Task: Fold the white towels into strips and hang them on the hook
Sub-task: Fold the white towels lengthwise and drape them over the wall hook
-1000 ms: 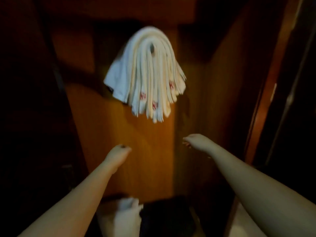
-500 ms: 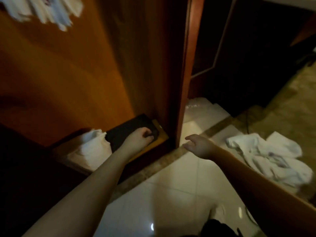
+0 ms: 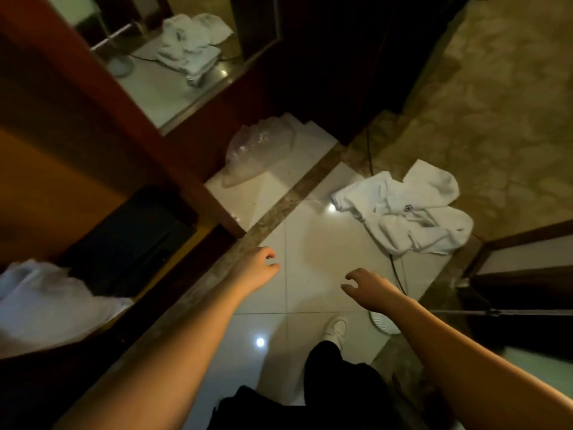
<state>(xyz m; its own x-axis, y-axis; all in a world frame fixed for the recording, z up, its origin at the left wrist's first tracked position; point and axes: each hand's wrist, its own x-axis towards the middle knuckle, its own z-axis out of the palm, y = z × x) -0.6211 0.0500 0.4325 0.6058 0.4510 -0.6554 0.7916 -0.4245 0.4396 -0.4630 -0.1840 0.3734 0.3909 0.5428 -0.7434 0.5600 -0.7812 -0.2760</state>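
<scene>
both hands hang empty over the tile, well short of the towels. left hand has fingers loosely curled, right hand loosely spread; neither holds anything. the towels lie crumpled by the carpet edge, with a cable running under them. a blind grab could snag that cable, or lift several towels at once. hook not in view.

- Crumpled white towel pile on glossy tiled floor, far right, w/ thin black cable running under it.
- Clear crinkled plastic bag left of pile, against wooden cabinet frame.
- Flat black box inside cabinet, left; soft white cloth bundle just nearer.
- White shoe near bottom centre.
</scene>
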